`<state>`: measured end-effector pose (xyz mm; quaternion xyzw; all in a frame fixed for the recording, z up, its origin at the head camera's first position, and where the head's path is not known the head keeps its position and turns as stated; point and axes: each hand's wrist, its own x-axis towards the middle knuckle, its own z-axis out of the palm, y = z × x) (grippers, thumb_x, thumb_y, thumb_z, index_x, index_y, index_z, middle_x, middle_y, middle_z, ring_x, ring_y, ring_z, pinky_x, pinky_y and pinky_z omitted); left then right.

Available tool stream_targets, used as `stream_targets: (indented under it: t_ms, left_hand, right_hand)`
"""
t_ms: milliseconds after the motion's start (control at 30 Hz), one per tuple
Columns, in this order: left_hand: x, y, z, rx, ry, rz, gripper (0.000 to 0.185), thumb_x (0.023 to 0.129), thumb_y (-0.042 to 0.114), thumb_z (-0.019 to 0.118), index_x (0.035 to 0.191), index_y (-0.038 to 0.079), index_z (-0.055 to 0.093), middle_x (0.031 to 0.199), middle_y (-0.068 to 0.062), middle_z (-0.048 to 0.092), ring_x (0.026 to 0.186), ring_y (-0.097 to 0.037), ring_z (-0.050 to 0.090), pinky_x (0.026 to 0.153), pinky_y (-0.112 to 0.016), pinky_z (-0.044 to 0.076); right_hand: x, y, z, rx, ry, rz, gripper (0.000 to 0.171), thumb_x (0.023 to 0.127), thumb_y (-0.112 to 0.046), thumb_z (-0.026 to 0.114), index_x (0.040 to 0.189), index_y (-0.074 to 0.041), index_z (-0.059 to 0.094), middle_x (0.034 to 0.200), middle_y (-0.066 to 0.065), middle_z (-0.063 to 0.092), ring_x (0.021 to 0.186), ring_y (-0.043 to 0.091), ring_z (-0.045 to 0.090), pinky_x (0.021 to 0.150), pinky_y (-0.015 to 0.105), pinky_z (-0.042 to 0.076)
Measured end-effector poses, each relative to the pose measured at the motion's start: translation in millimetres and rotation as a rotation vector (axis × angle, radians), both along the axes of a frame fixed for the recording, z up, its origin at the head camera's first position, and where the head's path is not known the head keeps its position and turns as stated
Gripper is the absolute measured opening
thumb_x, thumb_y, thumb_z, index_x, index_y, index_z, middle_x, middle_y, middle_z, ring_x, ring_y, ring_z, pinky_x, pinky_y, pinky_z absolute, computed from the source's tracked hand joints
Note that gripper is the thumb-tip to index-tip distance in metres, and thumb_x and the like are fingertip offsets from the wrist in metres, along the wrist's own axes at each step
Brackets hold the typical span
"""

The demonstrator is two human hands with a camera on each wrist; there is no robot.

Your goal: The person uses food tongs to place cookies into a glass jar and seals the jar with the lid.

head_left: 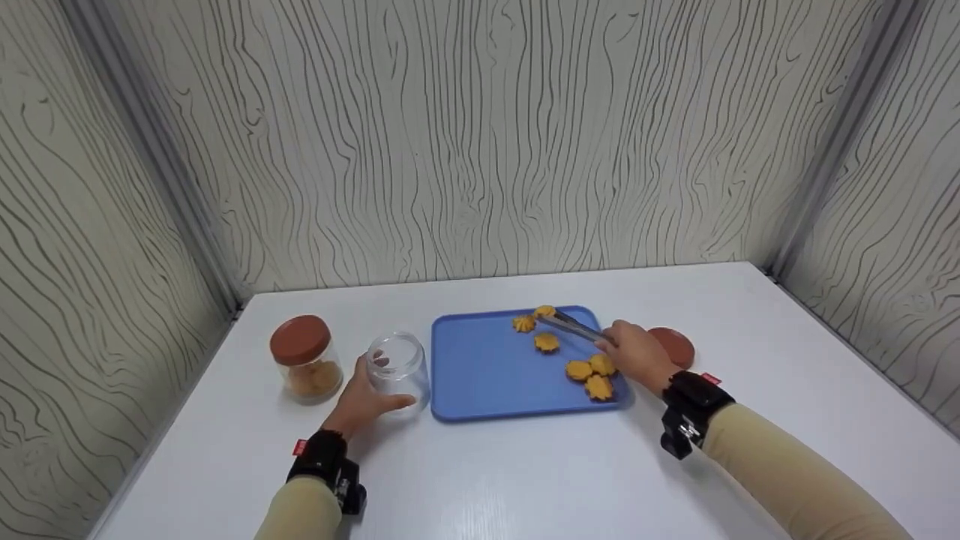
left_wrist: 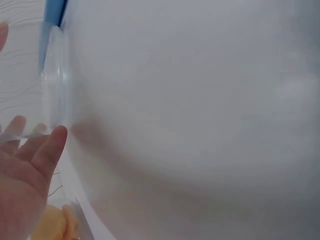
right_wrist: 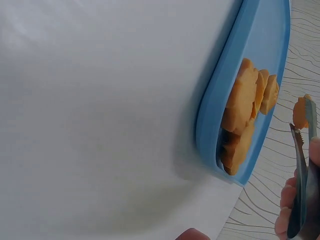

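R hand (head_left: 636,352) grips metal tongs (head_left: 568,325); tong tips pinch 1 orange flower-shaped cookie (head_left: 544,310) at far edge of blue tray (head_left: 480,375). R wrist view confirms the cookie sits between the tips, held by its edge only.

L hand (head_left: 365,401) cups the open clear glass jar (head_left: 398,365), fingers curled round its near side, jar upright on white table (head_left: 525,472), just L of tray.

5 more cookies on tray: 2 near far edge, 3 clustered at R side by R hand. 2nd jar w/ brown lid (head_left: 304,360) further L, cookies inside. Loose brown lid (head_left: 673,345) behind R hand.

Risks, as I judge:
- Thin edge pinch → cookie could slip or snap if squeezed harder.
- Carry crosses whole tray to jar; drop likely mid-way.
- Jar mouth narrow vs cookie; tilt wrong → catches the rim.
- R wrist close to the 3-cookie cluster; could knock them off tray.
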<state>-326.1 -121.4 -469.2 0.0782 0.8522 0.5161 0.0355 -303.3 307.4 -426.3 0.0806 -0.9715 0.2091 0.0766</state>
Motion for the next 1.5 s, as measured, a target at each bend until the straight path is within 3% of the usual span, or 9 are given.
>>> stream_targets:
  t_ms: [200,533,767,1500]
  left_hand:
    - [-0.4,1.0,1.7,-0.005,0.001,0.006,0.115,0.068,0.022,0.090,0.150,-0.001,0.012,0.146,-0.029,0.034,0.135,-0.043,0.032,0.111,-0.056,0.024]
    - [1.7,2.1,6.4,-0.009,-0.015,-0.003,0.110,0.070,0.019,0.088,0.149,-0.004,0.015,0.148,-0.030,0.031,0.136,-0.043,0.030,0.111,-0.057,0.023]
    - [-0.5,1.3,3.5,0.005,0.015,-0.012,0.110,0.068,0.018,0.089,0.148,-0.006,0.017,0.145,-0.031,0.035,0.134,-0.042,0.033,0.111,-0.056,0.024]
    - [-0.7,1.1,3.4,-0.021,0.008,-0.006,0.109,0.070,0.020,0.088,0.148,-0.006,0.017,0.146,-0.031,0.034,0.135,-0.043,0.032,0.110,-0.056,0.026]
  right_hand:
    - [3.6,0.6,3.5,0.014,0.023,0.004,0.020,0.096,-0.013,0.059,0.097,0.006,0.067,0.079,0.007,0.050,0.071,0.023,0.048,0.065,0.036,0.040]
    - [8.5,0.9,10.3,-0.013,0.060,0.029,0.023,0.097,-0.014,0.058,0.103,0.006,0.067,0.083,0.007,0.054,0.075,0.022,0.051,0.069,0.040,0.046]
    - [12.6,-1.2,17.4,-0.023,0.123,0.041,0.025,0.098,-0.014,0.057,0.109,0.007,0.067,0.090,0.010,0.060,0.081,0.024,0.057,0.076,0.044,0.050]
    - [17.9,-19.2,26.6,-0.059,0.129,0.094,0.019,0.098,-0.015,0.058,0.099,0.002,0.068,0.082,0.003,0.052,0.073,0.019,0.049,0.065,0.033,0.043]
